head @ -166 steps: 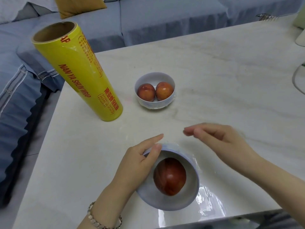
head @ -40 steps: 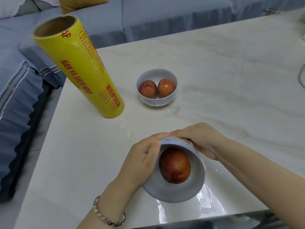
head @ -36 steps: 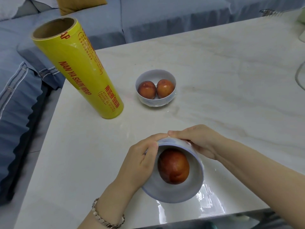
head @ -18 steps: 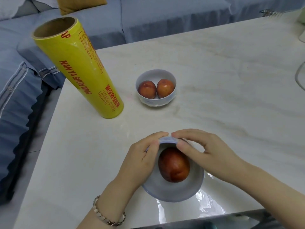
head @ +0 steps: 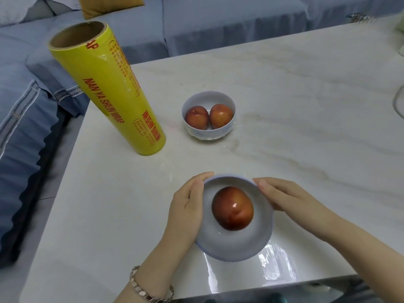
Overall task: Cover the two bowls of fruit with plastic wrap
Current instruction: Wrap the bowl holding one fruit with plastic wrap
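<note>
At the near edge of the table (head: 306,88), the near bowl (head: 236,243) sits between my two hands, a single red-brown fruit (head: 232,208) lying in its middle. A glossy highlight on the fruit and a crinkled sheet of plastic wrap (head: 273,265) spreading onto the tabletop at the bowl's near right side show film lying over and around it; how far the film reaches across the rim I cannot tell.

My left hand (head: 188,211) curves along the bowl's left wall, palm turned inward, fingers running up to the far rim and pressed flat against the side. My right hand (head: 284,200) comes in from the right, forearm slanting across the table corner, fingers stretched leftward and laid along the far right rim. Both hands clasp the bowl's outside, neither fully curled. A beaded bracelet (head: 150,289) circles my left wrist.

Farther out, toward the table's middle, the far bowl (head: 208,132) holds two reddish fruits side by side, touching each other. I cannot tell whether any film covers it.

To its left the roll of plastic wrap (head: 109,90) stands on end, its open cardboard core showing at the top. Red lettering down the yellow label reads "NAN YA SHUN WRAP", with "AP" visible near the top edge; the red Chinese characters and small print lower down are too fine for me to read.

Beyond the table lies a blue sofa (head: 218,20) with a mustard cushion (head: 109,5).
</note>
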`<state>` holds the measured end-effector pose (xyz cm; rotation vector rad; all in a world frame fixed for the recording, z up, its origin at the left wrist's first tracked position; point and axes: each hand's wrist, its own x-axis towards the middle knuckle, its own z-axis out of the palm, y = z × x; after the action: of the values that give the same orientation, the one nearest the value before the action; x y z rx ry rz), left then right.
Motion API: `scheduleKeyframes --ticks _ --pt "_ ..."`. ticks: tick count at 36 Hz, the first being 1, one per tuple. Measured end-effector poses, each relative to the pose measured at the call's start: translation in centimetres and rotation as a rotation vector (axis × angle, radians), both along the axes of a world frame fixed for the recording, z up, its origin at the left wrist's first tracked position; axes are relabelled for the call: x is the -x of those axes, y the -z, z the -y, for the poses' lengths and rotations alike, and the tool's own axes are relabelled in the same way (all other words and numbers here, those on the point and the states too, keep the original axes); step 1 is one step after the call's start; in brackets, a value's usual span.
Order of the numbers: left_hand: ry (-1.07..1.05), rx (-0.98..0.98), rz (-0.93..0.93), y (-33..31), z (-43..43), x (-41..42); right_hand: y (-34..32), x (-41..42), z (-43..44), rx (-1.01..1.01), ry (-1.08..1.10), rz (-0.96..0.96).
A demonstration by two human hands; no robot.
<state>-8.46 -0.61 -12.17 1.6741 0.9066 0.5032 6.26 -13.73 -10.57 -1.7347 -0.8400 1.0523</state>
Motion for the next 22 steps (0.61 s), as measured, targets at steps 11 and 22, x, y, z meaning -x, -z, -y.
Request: scheduleKeyframes --ticks 11,22 --pt "0.117 0.169 -0.129 -2.1 -2.0 -1.4 0.1 0.5 -1.7 -0.085 0.138 -0.05" --pt "0.148 0.077 -0.174 -1.8 -1.9 -1.0 -0.3 -2.1 -3.9 0.18 0.02 -0.22"
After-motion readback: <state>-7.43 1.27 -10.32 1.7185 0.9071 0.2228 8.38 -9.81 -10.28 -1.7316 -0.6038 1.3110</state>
